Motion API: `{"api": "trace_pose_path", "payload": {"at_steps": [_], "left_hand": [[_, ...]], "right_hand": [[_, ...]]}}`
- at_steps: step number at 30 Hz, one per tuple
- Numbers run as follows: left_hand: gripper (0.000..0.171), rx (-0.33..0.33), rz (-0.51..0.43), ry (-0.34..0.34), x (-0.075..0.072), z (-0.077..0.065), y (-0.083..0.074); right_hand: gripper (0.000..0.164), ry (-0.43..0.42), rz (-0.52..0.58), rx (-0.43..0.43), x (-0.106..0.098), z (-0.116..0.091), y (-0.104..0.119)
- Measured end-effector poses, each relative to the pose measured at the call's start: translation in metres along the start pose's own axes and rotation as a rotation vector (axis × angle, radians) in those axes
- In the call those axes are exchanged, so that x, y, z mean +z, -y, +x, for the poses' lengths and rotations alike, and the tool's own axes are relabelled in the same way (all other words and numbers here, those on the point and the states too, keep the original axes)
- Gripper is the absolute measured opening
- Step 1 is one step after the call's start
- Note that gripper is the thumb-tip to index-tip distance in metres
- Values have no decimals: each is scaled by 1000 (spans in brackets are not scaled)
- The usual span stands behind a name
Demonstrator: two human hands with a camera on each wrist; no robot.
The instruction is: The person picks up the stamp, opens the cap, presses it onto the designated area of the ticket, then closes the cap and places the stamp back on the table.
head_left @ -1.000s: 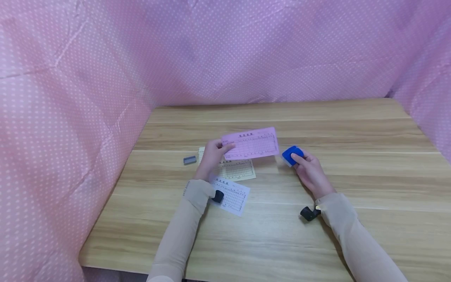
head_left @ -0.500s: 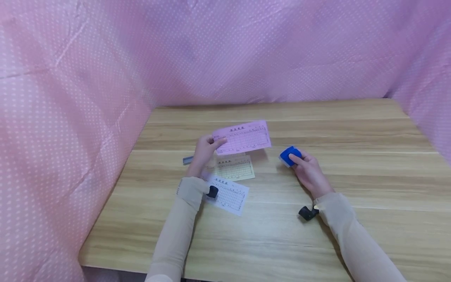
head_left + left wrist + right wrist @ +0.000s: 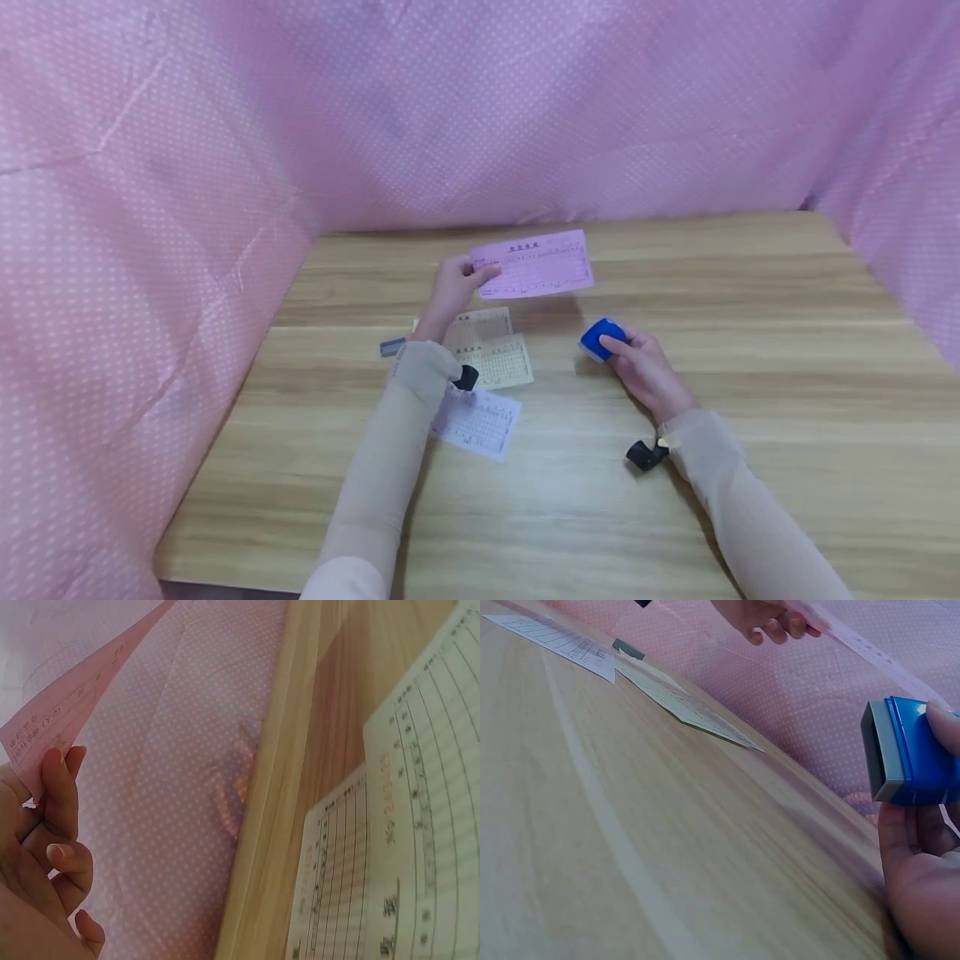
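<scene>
My left hand pinches the left end of a pink printed slip between thumb and fingers. In the left wrist view, the pink slip is raised off the table, its other fingers loosely bent. My right hand grips a blue stamp just above the tabletop. The right wrist view shows the grey-rimmed face of the stamp, uncapped and turned left. Nearer me than the pink slip lie overlapping cream slips, partly behind my left wrist. A white slip lies below them, partly hidden by the sleeve.
A small grey cap lies left of the cream slips. The wooden table ends at a pink dotted cloth along the back and sides. A black wrist camera hangs beside my right wrist.
My left hand first drew the pink slip left, then carried it towards the table's far edge, uncovering more of the cream slips. My right hand keeps its grip on the stamp, nearly still.
</scene>
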State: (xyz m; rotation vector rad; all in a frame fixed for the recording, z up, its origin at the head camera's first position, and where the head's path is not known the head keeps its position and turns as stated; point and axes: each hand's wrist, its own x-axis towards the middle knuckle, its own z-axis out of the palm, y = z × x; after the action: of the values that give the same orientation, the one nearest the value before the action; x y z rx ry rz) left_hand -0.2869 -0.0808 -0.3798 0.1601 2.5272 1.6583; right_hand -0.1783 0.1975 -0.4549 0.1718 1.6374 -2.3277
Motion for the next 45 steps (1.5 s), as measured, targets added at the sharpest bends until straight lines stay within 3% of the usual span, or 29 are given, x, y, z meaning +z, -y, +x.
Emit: {"api": "trace_pose_path", "payload": {"at_steps": [3, 5, 12, 19, 22, 25, 28, 33, 37, 45], "left_hand": [[29, 7, 20, 23, 10, 8, -4], [29, 11, 32, 32, 18, 13, -6], [28, -36, 36, 81, 43, 28, 4], [21, -136, -10, 150, 78, 27, 26], [18, -99, 34, 170, 96, 28, 35], [22, -5, 184, 198, 111, 27, 43], [24, 43, 304, 245, 122, 22, 49], [24, 111, 415, 291, 134, 19, 47], [24, 138, 453, 296, 140, 25, 41], [31, 103, 390, 328, 145, 30, 38]], "right_hand": [[43, 1, -20, 14, 0, 0, 0], [47, 0, -26, 10, 0, 1, 0], [18, 44, -26, 1, -1, 6, -2], [17, 82, -16, -6, -5, 10, -17], [22, 76, -16, -15, -9, 12, -23], [19, 68, -9, -35, -11, 11, -31], [20, 69, -12, -30, -11, 8, -39], [50, 62, -16, -14, -11, 6, -42], [54, 31, -9, -33, -14, 10, -37], [51, 21, -31, -78, -22, 15, -33]]}}
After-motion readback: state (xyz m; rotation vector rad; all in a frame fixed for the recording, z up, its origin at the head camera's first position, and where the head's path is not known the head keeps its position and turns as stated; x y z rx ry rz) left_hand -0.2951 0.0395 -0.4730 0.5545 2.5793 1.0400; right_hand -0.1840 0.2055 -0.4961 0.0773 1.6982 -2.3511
